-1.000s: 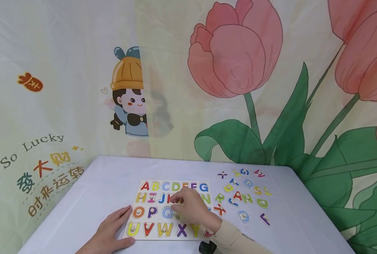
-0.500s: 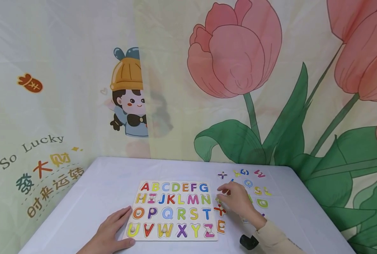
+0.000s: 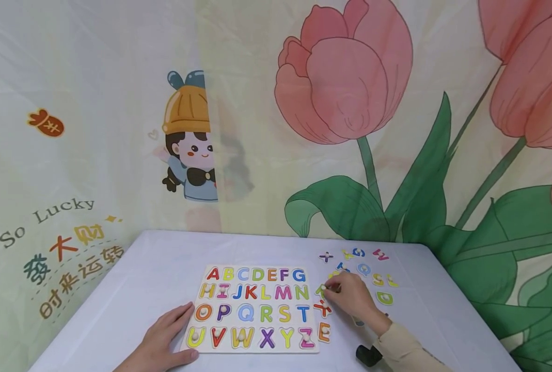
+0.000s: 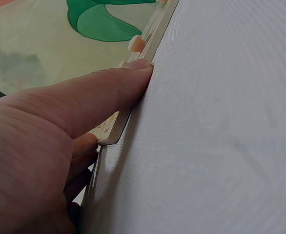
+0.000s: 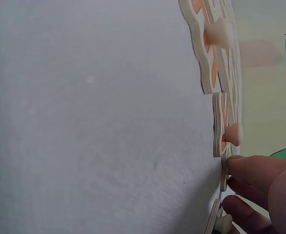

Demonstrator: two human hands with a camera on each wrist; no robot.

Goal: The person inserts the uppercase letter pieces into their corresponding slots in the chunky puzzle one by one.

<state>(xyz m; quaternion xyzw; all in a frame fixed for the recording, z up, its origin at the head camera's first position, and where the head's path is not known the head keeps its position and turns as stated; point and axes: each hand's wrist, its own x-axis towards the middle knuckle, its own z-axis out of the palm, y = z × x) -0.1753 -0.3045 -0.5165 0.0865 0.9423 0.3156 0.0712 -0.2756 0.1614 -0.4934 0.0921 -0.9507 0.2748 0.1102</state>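
Observation:
A wooden alphabet puzzle board [image 3: 252,326] lies on the table, with some letter pieces with knobs in its slots. My left hand [image 3: 161,336] rests against its left side. The left wrist view shows the thumb [image 4: 104,90] pressed along the board's edge. Just right of the board, my right hand [image 3: 355,297] pinches a green letter R piece [image 3: 320,291], largely covered by the fingertips. Close to it lie a red letter K piece [image 3: 322,309] and an orange letter E piece [image 3: 324,332]. Their knobs stand up in the right wrist view.
More loose letter pieces lie at the right, among them a blue Q [image 3: 363,269], a yellow S [image 3: 377,279] and a green D [image 3: 384,298]. Others are partly hidden by the right hand. A printed curtain [image 3: 248,103] hangs behind the white table [image 3: 117,299].
My right hand has moved right from over the board to the loose pieces, then down onto the green R. The orange E has come into sight. My left hand stays put.

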